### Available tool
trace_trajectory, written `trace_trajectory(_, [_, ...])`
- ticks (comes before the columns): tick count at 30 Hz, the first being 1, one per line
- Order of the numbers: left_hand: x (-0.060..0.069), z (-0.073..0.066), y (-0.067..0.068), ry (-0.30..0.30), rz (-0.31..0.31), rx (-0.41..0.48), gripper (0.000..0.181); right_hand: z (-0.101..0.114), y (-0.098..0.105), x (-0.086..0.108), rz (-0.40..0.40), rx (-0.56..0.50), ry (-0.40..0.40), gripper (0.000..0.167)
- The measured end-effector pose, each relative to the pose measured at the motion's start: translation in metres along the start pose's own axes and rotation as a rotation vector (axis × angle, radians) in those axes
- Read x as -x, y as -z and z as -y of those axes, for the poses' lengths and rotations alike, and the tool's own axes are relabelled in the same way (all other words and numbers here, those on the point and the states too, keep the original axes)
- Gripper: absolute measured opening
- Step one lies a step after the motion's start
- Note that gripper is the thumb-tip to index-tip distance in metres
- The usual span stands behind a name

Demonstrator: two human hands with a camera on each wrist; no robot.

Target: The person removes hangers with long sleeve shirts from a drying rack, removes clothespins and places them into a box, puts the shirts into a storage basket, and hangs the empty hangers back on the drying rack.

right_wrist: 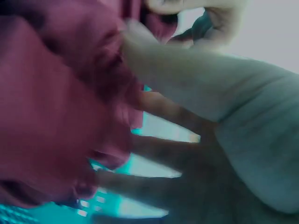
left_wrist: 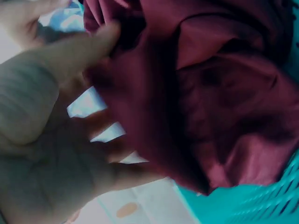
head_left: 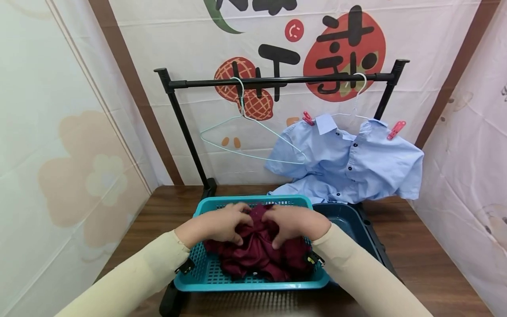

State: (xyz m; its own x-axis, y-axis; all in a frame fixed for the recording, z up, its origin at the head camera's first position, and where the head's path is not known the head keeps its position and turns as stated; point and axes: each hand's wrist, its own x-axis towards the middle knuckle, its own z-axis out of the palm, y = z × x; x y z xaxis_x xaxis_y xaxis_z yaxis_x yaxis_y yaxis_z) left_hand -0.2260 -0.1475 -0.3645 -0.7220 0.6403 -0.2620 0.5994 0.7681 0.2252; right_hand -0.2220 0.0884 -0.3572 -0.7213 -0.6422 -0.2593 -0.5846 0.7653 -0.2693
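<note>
Cloth [head_left: 257, 259] in basket [head_left: 253, 287], shirt [head_left: 336, 158] behind

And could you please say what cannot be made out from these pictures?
Head view: full shape of the maroon cloth, hidden by folds.
Head view: floor of the teal basket, mostly under the cloth.
Head view: part of the dark blue basin, behind the basket.
Head view: top lettering, cut off by the edge.
Left wrist view: several fingers of the left hand, tips behind cloth.

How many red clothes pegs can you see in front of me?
2. One peg is at the picture-left shoulder of the light blue shirt; the other peg is at its picture-right shoulder. Any under the maroon garment would be hidden.
</note>
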Motion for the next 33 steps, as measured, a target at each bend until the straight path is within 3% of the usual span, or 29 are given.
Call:
trace_trajectory(3, [-0.005,0.000,-0.009,0.076,0.167,0.023,0.047,0.002,-0.009,-0.004,0.178,0.059,-0.073,0.081])
trace_trajectory(5, [-0.008,0.001,-0.015,0.115,0.224,0.019,0.046,0.003,-0.013,-0.008,0.244,0.096,-0.095,0.086])
trace_trajectory(10, [-0.022,0.006,-0.021,0.167,0.282,0.021,0.038,0.003,-0.018,-0.020,0.300,0.145,-0.119,0.093])
trace_trajectory(16, [-0.041,0.011,-0.029,0.178,0.349,0.014,0.032,-0.001,-0.030,-0.038,0.328,0.200,-0.148,0.095])
trace_trajectory(21, [-0.049,0.009,-0.037,0.184,0.373,-0.064,0.037,0.002,-0.039,-0.048,0.323,0.244,-0.204,0.091])
trace_trajectory(26, [-0.058,0.005,-0.049,0.264,0.360,-0.083,0.044,0.010,-0.051,-0.056,0.327,0.289,-0.286,0.092])
trace_trajectory(29, [-0.062,0.005,-0.053,0.303,0.337,-0.079,0.045,0.013,-0.056,-0.058,0.323,0.297,-0.320,0.083])
trace_trajectory(33, [-0.061,0.008,-0.058,0.307,0.305,-0.076,0.045,0.014,-0.060,-0.063,0.304,0.291,-0.341,0.070])
